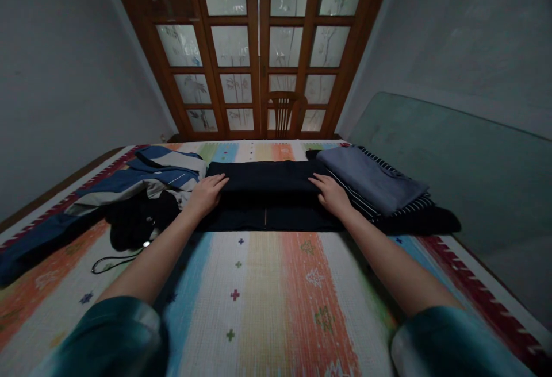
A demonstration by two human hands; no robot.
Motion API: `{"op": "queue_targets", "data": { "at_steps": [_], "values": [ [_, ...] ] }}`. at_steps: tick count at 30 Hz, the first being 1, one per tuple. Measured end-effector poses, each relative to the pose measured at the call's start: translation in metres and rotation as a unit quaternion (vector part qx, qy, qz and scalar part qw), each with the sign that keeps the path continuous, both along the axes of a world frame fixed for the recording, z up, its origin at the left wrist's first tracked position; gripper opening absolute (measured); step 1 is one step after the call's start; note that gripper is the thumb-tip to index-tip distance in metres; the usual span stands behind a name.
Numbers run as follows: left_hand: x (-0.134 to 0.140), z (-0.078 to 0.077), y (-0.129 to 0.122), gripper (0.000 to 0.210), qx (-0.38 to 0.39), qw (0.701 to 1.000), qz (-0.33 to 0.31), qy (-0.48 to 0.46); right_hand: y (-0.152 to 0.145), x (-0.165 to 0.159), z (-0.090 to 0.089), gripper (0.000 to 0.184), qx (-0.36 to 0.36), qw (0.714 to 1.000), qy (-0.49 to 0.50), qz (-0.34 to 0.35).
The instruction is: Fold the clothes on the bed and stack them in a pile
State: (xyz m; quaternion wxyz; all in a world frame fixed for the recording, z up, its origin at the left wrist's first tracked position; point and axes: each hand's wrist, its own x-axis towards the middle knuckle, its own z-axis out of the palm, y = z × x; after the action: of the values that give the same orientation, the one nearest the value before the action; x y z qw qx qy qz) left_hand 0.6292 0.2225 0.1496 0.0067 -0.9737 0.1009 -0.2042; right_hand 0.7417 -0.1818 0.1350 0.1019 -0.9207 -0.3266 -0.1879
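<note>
A dark navy garment lies folded into a wide band across the cloth in front of me. Its upper layer laps over a lower strip, where a short, thin light line shows near the middle. At the left end of the fold, my left hand rests with its fingers stretched out over the fabric. My right hand lies on the opposite end, fingers apart and touching the top. Both thumbs are partly hidden against the garment. Neither hand is closed around it as far as I can see.
To the left are a blue, white and grey jacket and a black bunched item with a cord loop. A stack of folded clothes sits at right. A striped cloth covers the surface; a wooden chair stands beyond.
</note>
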Motion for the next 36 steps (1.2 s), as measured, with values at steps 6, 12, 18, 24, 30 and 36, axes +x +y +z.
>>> {"op": "queue_targets", "data": {
  "at_steps": [6,12,18,24,30,36],
  "values": [
    [-0.054,-0.018,-0.006,0.061,0.009,0.999,-0.037,-0.039,-0.024,-0.047,-0.016,0.060,0.012,0.997,-0.051,0.048],
    [-0.086,-0.039,-0.006,0.056,0.024,0.998,-0.044,-0.023,-0.034,-0.077,-0.036,0.060,0.008,0.998,-0.035,0.057],
    [-0.093,-0.043,-0.011,0.051,0.004,0.997,0.053,0.047,-0.025,-0.081,-0.037,0.058,-0.014,0.999,0.007,0.028],
    [-0.086,-0.035,-0.013,0.052,0.000,0.994,0.082,0.076,-0.024,-0.075,-0.040,0.063,-0.039,0.999,0.030,0.017],
    [-0.093,-0.037,-0.009,0.054,0.012,0.984,0.073,0.160,-0.042,-0.075,-0.049,0.065,-0.070,0.993,0.089,0.022],
    [-0.068,0.001,-0.043,0.060,-0.009,0.986,0.073,0.148,-0.020,-0.056,-0.001,0.051,-0.001,0.983,0.168,0.074]
  ]
}}
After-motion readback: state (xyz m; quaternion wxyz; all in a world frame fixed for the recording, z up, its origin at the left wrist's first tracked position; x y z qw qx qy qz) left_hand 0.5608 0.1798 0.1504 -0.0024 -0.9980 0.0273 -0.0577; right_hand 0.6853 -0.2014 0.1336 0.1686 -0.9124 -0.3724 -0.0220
